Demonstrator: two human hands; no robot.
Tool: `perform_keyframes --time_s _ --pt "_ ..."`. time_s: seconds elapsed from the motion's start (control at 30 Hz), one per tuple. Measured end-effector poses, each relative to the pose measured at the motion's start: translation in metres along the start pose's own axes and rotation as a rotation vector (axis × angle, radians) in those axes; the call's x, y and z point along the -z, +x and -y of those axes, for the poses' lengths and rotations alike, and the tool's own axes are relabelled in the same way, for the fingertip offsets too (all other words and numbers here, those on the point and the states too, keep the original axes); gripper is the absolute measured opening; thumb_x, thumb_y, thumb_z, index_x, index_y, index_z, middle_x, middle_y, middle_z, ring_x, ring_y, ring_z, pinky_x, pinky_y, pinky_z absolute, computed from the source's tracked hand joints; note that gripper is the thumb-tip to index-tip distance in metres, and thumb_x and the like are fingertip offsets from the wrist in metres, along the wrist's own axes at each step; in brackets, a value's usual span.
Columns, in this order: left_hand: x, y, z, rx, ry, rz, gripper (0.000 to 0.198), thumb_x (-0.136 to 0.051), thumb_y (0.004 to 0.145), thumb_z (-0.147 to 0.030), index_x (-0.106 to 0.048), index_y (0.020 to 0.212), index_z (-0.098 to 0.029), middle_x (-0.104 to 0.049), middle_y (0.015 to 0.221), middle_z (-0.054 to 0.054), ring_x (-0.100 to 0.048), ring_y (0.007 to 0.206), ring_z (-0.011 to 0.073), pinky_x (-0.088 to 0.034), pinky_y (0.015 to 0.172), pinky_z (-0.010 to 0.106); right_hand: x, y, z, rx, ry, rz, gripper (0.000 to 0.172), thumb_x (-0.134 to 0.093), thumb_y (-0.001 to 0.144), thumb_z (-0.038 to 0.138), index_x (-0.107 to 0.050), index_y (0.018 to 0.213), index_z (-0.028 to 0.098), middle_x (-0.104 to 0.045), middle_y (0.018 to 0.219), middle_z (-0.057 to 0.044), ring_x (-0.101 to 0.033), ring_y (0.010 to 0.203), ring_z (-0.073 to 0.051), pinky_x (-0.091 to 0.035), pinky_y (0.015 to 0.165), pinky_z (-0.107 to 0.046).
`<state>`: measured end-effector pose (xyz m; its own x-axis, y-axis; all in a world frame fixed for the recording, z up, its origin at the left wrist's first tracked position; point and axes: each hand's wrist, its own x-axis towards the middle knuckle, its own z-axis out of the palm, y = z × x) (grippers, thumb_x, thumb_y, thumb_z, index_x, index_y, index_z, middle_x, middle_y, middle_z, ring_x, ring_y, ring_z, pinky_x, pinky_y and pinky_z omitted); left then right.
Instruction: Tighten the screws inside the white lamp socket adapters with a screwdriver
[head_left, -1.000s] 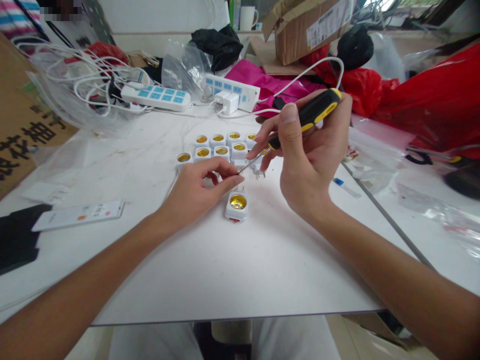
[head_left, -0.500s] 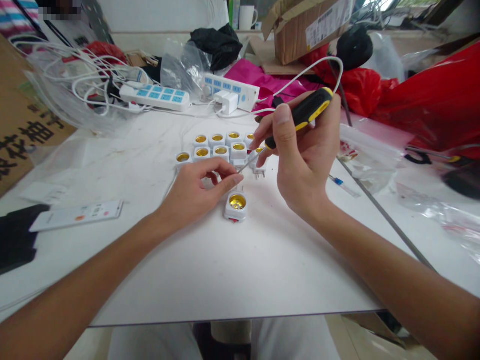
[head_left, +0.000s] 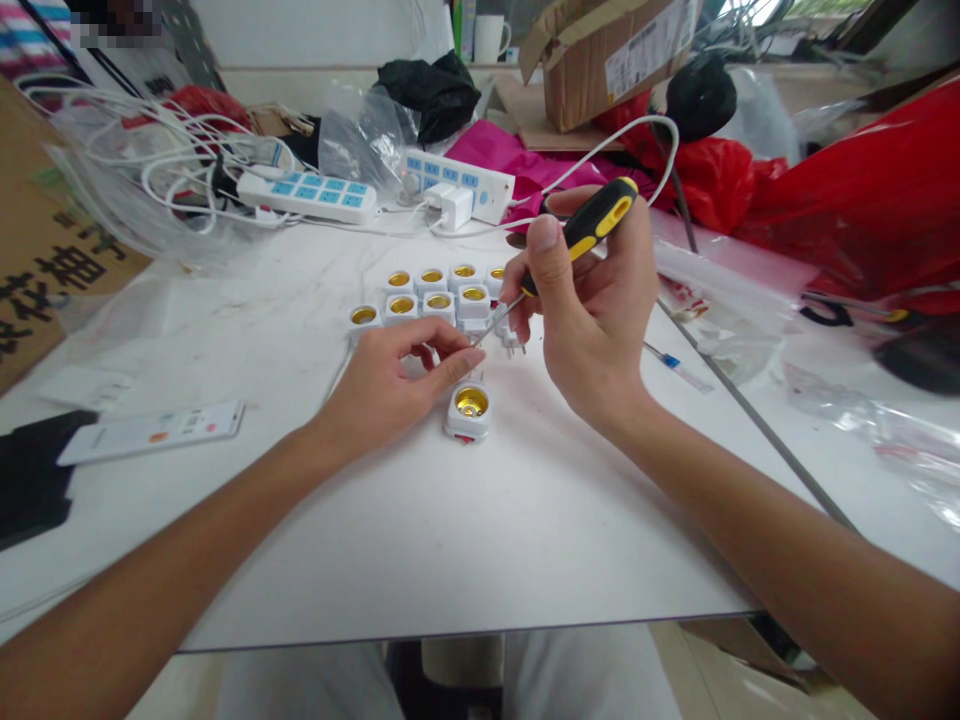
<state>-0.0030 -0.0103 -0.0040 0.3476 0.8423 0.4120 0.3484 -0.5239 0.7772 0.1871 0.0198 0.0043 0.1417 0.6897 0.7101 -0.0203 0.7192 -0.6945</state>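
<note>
A black-and-yellow screwdriver (head_left: 600,222) is wrapped in the fingers of my right hand (head_left: 596,310), its thin shaft slanting down to the left. At the shaft's end, my left hand (head_left: 397,380) pinches thumb and forefinger together; whatever lies between them is too small to tell. Just below those fingertips a white lamp socket (head_left: 469,412) with a gold inner thread and a red part at its front rests on the table. Beyond my hands stand several similar lamp sockets (head_left: 437,303) in rows, some partly covered by my fingers.
White power strips (head_left: 307,196) and tangled cables lie at the back left. A white remote control (head_left: 154,432) is to the left. Cardboard boxes (head_left: 615,65), red plastic (head_left: 847,200) and clear bags (head_left: 862,410) crowd the back and right. A small blue-ended item (head_left: 671,361) lies at right.
My right hand and the screwdriver handle have shifted a little to the left, and the shaft stands slightly steeper. My left hand keeps its pinch at the tip.
</note>
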Motion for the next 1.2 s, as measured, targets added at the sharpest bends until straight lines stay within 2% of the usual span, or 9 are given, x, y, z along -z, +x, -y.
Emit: perform_keyframes --time_s 0.37,0.5,0.6,0.67,0.73,0.83,0.93,1.03,1.2 --pt "0.000 0.000 -0.003 0.009 -0.032 0.023 0.018 -0.083 0.101 -0.039 -0.081 0.094 -0.022 -0.081 0.090 0.000 -0.072 0.082 0.0169 -0.055 0.075 0.029 0.002 -0.001 0.006 0.055 -0.059 -0.012 0.035 -0.071 0.107 0.063 -0.055 0.115 0.033 -0.069 0.080 0.005 -0.064 0.056 -0.013 -0.043 0.040 -0.022" --pt "0.001 0.000 -0.003 0.023 -0.033 0.052 0.022 -0.080 0.104 -0.043 -0.081 0.098 -0.022 -0.082 0.094 0.001 -0.072 0.088 0.0177 -0.055 0.081 0.030 0.003 -0.001 0.011 0.016 -0.075 -0.018 0.033 -0.071 0.108 0.060 -0.055 0.114 0.032 -0.069 0.081 0.004 -0.066 0.060 -0.014 -0.044 0.042 -0.023" --pt "0.003 0.000 -0.002 0.035 -0.067 0.111 0.027 -0.076 0.106 -0.049 -0.081 0.109 -0.022 -0.083 0.105 0.004 -0.074 0.100 0.0206 -0.055 0.090 0.034 0.003 -0.001 0.014 0.003 -0.065 -0.028 0.031 -0.071 0.108 0.057 -0.056 0.114 0.031 -0.068 0.079 0.005 -0.065 0.060 -0.014 -0.044 0.042 -0.024" --pt "0.006 -0.001 -0.001 0.024 -0.086 0.191 0.039 -0.081 0.101 -0.054 -0.078 0.122 -0.022 -0.082 0.118 0.006 -0.073 0.109 0.0233 -0.055 0.097 0.037 0.003 0.000 0.016 -0.008 -0.044 -0.037 0.030 -0.072 0.108 0.056 -0.056 0.114 0.031 -0.066 0.077 0.006 -0.064 0.058 -0.013 -0.044 0.042 -0.024" --pt "0.009 -0.001 0.001 0.018 -0.083 0.298 0.061 -0.092 0.089 -0.060 -0.074 0.135 -0.022 -0.080 0.127 0.008 -0.072 0.112 0.0254 -0.056 0.100 0.039 0.004 0.002 0.018 -0.020 -0.009 -0.045 0.029 -0.073 0.108 0.055 -0.056 0.113 0.031 -0.063 0.074 0.007 -0.062 0.056 -0.012 -0.044 0.041 -0.023" --pt "0.014 -0.001 0.002 0.015 -0.040 0.432 0.080 -0.102 0.073 -0.065 -0.073 0.134 -0.024 -0.078 0.129 0.008 -0.071 0.116 0.0288 -0.056 0.105 0.043 0.005 0.004 0.022 -0.040 0.040 -0.064 0.026 -0.074 0.108 0.051 -0.058 0.113 0.031 -0.061 0.072 0.007 -0.060 0.054 -0.011 -0.044 0.042 -0.023" --pt "0.017 -0.001 0.002 -0.045 0.008 0.469 0.066 -0.103 0.074 -0.061 -0.077 0.122 -0.024 -0.076 0.130 0.009 -0.069 0.127 0.0321 -0.053 0.114 0.045 0.005 0.004 0.027 -0.069 0.079 -0.091 0.021 -0.074 0.109 0.045 -0.060 0.112 0.030 -0.061 0.070 0.008 -0.059 0.053 -0.011 -0.045 0.042 -0.022" --pt "0.017 -0.001 0.003 -0.070 0.019 0.479 0.049 -0.099 0.084 -0.051 -0.077 0.118 -0.023 -0.076 0.128 0.009 -0.070 0.124 0.0301 -0.053 0.113 0.044 0.004 0.004 0.032 -0.102 0.101 -0.099 0.017 -0.072 0.111 0.041 -0.060 0.113 0.028 -0.065 0.068 0.008 -0.056 0.049 -0.009 -0.046 0.042 -0.021" --pt "0.015 -0.003 0.004 -0.072 -0.010 0.468 0.046 -0.101 0.081 -0.044 -0.076 0.113 -0.022 -0.074 0.127 0.010 -0.071 0.121 0.0287 -0.054 0.110 0.043 0.002 0.001 0.041 -0.133 0.129 -0.103 0.015 -0.071 0.112 0.036 -0.060 0.115 0.026 -0.066 0.066 0.008 -0.055 0.050 -0.009 -0.046 0.045 -0.019"
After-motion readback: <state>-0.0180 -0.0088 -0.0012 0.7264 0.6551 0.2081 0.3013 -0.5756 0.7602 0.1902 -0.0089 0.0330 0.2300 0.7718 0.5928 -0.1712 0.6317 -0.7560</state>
